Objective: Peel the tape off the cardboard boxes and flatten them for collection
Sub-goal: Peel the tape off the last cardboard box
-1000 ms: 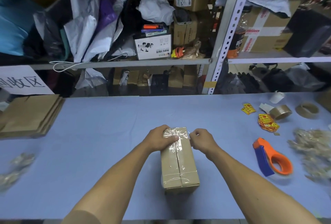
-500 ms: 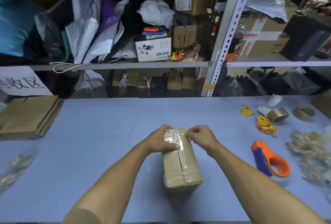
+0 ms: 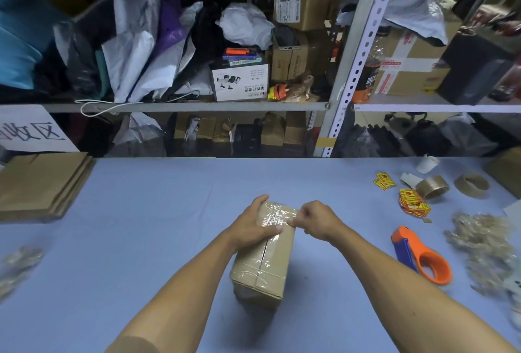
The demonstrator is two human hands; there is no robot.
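A small brown cardboard box (image 3: 267,262) lies on the blue table (image 3: 158,211), its long side running away from me and slightly tilted. Clear tape (image 3: 275,215) wraps its far end and runs along the top seam. My left hand (image 3: 252,225) grips the far left part of the box, thumb pressed on the top. My right hand (image 3: 315,218) pinches the tape's edge at the far right corner of the box. The box's far face is hidden behind my hands.
A stack of flattened cardboard (image 3: 39,183) lies far left. To the right lie an orange and blue tape dispenser (image 3: 423,256), tape rolls (image 3: 432,186), yellow-red stickers (image 3: 411,201) and a heap of peeled tape (image 3: 485,242). Another tape wad (image 3: 17,262) lies left. Cluttered shelves stand behind the table.
The box has turned a little, its near end swinging left and lifting. My right hand has shifted to the far right corner and now pinches the tape there.
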